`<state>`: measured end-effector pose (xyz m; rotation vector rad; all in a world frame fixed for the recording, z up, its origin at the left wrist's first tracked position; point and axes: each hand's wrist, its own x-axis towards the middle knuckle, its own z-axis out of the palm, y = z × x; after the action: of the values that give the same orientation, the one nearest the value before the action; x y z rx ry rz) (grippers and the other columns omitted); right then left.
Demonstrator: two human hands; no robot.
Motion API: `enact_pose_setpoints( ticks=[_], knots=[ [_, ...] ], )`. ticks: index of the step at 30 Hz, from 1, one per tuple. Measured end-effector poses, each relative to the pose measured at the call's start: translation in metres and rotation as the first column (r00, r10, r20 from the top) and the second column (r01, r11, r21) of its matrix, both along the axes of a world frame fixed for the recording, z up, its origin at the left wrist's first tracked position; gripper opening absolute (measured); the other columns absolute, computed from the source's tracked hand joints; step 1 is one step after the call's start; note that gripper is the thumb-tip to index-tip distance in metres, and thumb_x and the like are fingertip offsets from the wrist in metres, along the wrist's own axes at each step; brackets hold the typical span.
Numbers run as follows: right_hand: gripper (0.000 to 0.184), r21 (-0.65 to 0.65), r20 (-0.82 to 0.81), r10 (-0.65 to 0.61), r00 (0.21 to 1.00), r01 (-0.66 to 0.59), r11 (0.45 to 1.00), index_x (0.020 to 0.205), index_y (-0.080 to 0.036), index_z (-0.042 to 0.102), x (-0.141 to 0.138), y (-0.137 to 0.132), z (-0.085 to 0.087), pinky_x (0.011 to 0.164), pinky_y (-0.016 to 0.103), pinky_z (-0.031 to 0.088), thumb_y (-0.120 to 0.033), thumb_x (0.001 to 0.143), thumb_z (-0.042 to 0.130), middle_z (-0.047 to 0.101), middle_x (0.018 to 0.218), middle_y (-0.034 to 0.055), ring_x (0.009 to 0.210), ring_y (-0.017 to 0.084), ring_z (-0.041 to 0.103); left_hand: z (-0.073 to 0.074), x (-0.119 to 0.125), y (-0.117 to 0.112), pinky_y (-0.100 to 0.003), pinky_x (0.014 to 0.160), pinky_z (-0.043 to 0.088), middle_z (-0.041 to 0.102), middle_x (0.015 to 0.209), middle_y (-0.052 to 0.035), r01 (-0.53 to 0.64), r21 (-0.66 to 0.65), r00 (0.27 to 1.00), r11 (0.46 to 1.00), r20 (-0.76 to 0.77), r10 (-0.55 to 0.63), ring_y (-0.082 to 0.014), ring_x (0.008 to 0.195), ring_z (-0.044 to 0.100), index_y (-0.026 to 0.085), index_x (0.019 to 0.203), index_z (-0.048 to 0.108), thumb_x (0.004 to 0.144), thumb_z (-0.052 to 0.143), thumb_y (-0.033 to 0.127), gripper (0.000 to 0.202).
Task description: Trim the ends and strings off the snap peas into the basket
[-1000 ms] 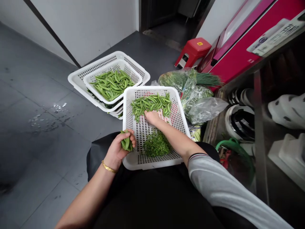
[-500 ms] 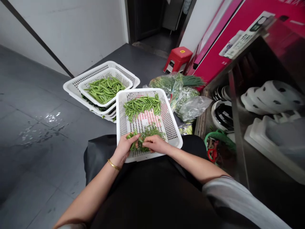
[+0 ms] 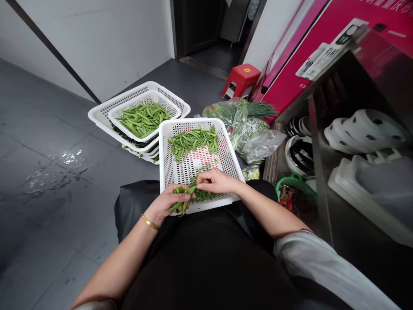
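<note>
A white perforated basket [image 3: 166, 148] rests on my lap. A heap of green pea pods [image 3: 193, 141] lies at its far end, and a small pile of green trimmings [image 3: 202, 194] lies at the near end. My left hand [image 3: 167, 206], with a gold bracelet at the wrist, is closed on a bunch of pea pods [image 3: 181, 202] at the basket's near rim. My right hand [image 3: 217, 181] pinches the tip of one pod [image 3: 191, 190] in that bunch, just over the trimmings.
Stacked white baskets [image 3: 103, 116] with more pods [image 3: 143, 119] stand on the grey floor to the left. Plastic bags of greens [image 3: 248, 129] lie on the right. A red stool [image 3: 240, 79], a magenta cabinet [image 3: 290, 73], and a metal shelf of dishes [image 3: 364, 137] stand to the right. Water drops [image 3: 61, 170] wet the floor.
My right hand left the far pod heap and came back to the near end. It now pinches a pod held in my left hand, which has shifted slightly toward the rim.
</note>
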<state>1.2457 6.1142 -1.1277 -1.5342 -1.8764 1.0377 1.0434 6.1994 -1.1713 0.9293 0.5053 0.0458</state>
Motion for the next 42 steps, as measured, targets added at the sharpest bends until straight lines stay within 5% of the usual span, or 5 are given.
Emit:
enact_pose_setpoints(
  ticks=[11,20,29,35,42],
  knots=[
    [0.018,0.534,0.347,-0.373,0.86,0.146,0.833,0.057,-0.017,0.049,-0.024,-0.009,-0.034,0.056,0.022,0.031,-0.018,0.075,0.045,0.051,0.057,-0.0002,0.056,0.01,0.044,-0.016,0.022,-0.01,-0.022,0.04,0.041,0.055,0.049,0.0017,-0.468,-0.18,0.883,0.865,-0.126,0.452,-0.0087,0.038,0.047,0.011,0.069,0.059,0.06,0.075,0.025,0.023],
    [0.03,0.193,0.27,-0.327,0.906,0.282,0.94,0.11,-0.018,0.053,0.0,-0.016,-0.016,0.06,0.021,0.036,-0.036,0.086,0.05,0.061,0.075,-0.0007,0.064,0.011,0.054,-0.003,0.016,-0.002,-0.021,0.047,0.04,0.062,0.065,-0.0005,-0.615,0.226,0.78,0.755,0.036,0.625,-0.0073,0.045,0.05,0.012,0.081,0.064,0.065,0.074,0.026,0.024],
    [0.029,0.368,0.262,-0.339,0.904,0.232,0.901,0.079,-0.015,0.055,-0.031,0.004,-0.045,0.065,0.021,0.036,-0.024,0.096,0.033,0.06,0.074,0.0032,0.067,0.011,0.053,-0.014,0.012,-0.016,-0.022,0.049,0.04,0.059,0.06,-0.0006,-0.59,0.205,0.803,0.781,0.043,0.595,-0.0095,0.047,0.05,0.013,0.088,0.063,0.073,0.067,0.031,0.024],
    [0.024,0.201,0.665,-0.001,0.747,-0.178,0.963,0.081,-0.015,0.056,-0.013,-0.008,-0.019,0.054,0.025,0.03,-0.026,0.093,0.04,0.061,0.072,0.0045,0.06,0.013,0.052,0.017,-0.012,-0.007,-0.033,0.078,0.048,0.065,0.098,-0.0085,-0.359,0.821,0.887,0.444,0.154,0.434,-0.02,0.085,0.059,0.018,0.092,0.07,0.067,0.071,0.02,0.025],
    [0.032,0.428,0.497,-0.167,0.851,-0.074,0.901,0.082,-0.015,0.056,-0.032,0.001,-0.02,0.061,0.025,0.036,-0.028,0.096,0.03,0.061,0.074,0.0043,0.067,0.013,0.054,0.033,0.016,-0.016,-0.022,0.052,0.04,0.057,0.056,-0.0015,-0.293,0.594,0.937,0.749,0.024,0.348,-0.0126,0.054,0.05,0.015,0.065,0.068,0.059,0.076,0.015,0.01]
  ],
)
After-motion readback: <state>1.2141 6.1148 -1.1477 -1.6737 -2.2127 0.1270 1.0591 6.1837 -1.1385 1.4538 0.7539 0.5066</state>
